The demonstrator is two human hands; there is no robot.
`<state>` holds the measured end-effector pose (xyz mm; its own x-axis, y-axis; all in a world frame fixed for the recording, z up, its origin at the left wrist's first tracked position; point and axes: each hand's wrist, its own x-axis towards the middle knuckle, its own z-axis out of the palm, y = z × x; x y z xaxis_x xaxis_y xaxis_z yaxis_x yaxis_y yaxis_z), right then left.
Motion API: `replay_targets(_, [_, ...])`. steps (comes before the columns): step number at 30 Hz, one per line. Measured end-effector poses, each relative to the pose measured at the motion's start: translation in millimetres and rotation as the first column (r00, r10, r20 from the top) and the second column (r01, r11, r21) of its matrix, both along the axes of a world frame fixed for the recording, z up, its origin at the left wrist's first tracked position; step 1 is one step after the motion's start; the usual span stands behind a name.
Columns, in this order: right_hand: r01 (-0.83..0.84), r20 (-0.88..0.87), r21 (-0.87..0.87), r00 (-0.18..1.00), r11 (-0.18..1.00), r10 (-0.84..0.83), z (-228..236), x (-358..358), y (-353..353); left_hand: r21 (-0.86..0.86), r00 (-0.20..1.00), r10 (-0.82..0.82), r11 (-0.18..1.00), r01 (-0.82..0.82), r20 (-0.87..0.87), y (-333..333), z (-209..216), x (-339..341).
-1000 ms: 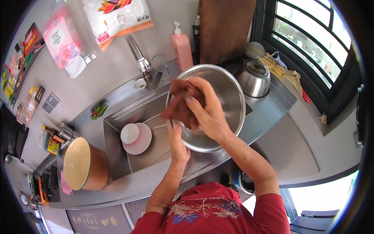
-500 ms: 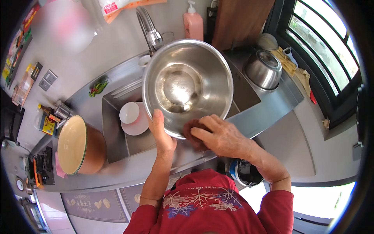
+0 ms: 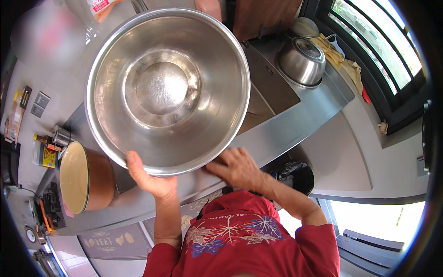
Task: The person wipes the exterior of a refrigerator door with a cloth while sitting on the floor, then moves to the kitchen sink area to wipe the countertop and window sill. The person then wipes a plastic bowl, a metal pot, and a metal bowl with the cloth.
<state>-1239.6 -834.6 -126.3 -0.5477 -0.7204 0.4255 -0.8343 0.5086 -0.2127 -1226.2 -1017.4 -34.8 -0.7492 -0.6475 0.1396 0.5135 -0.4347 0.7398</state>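
A large stainless steel bowl [image 3: 217,134] is lifted over the sink, its shiny inside facing me. My left hand [image 3: 154,180] grips its near rim, thumb over the edge and fingers hidden underneath. Just below the rim, right of that grip, my right hand [image 3: 240,171] is closed with its fingertips tucked against the bowl's outer side. The brown cloth in this hand is almost wholly hidden by the hand and bowl.
An upturned metal bowl [image 3: 302,62] sits on the right of the counter. A tall brown pot with a cream inside [image 3: 74,177] stands at the left. Below the counter's front edge is a black-lined bin [image 3: 297,177]. The raised bowl covers much of the sink.
The bowl has come up closer and to the left, with my left hand on its rim. My right hand has gone from the inner rim to the outer side, taking the cloth from sight.
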Motion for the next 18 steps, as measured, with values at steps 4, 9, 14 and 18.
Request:
replay_targets(4, [0.3,-0.118,-0.118,0.942,0.947,-0.313,-10,-58,18,0.014,0.999,-0.05,0.999,0.051,-0.015,-23,-2,15])
replay_targets(9, [0.138,-0.18,-0.37,0.959,0.919,-0.217,5,-36,-17,0.16,0.983,-0.174,0.974,0.162,0.063,-40,-1,30])
replay_targets(14, [-0.023,-0.142,-0.155,0.99,0.988,0.001,-13,2,-39,0.237,0.98,-0.172,0.961,0.144,0.101,-45,-12,41])
replay_targets(18, [0.206,-0.082,-0.319,0.966,0.925,-0.244,-13,-30,25,0.21,0.928,-0.359,0.919,0.333,0.096,-55,-33,49])
